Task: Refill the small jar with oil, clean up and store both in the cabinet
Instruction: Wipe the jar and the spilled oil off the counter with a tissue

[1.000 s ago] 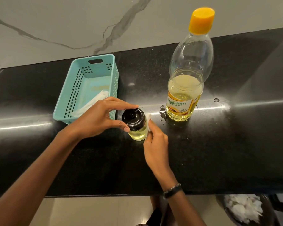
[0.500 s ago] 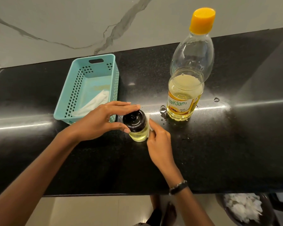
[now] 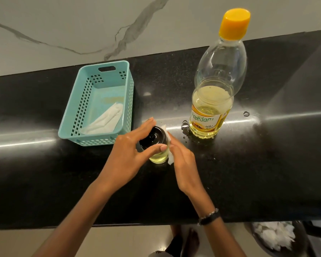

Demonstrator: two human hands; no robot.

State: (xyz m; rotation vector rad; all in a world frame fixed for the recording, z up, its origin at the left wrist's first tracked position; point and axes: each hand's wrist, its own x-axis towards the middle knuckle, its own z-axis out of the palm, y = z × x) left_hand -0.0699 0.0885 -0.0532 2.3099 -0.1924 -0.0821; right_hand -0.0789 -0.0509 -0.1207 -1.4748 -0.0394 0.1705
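Left hand (image 3: 126,154) grip grasps small jar (image 3: 158,145) lid; right hand (image 3: 183,164) pinches tissue (image 3: 170,157) against it. Oil bottle (image 3: 211,108) label: "Freedom".

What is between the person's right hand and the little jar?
A white tissue, pressed by the right hand against the jar, in the head view.

Black speckled countertop (image 3: 267,164) with glossy light streak; white grey-veined marble wall (image 3: 82,25); beige floor (image 3: 119,242).
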